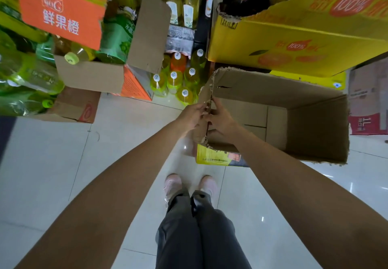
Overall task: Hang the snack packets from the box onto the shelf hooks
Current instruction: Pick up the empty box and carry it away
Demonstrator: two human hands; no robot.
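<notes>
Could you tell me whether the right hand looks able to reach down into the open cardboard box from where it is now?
Probably yes. The right hand grips the torn edge of the cardboard box alongside the left hand, and the open top beside it is unobstructed. No snack packets show inside, though.

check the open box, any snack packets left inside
No, the box shows only bare cardboard inside, while both hands, left and right, grip its torn edge.
</notes>
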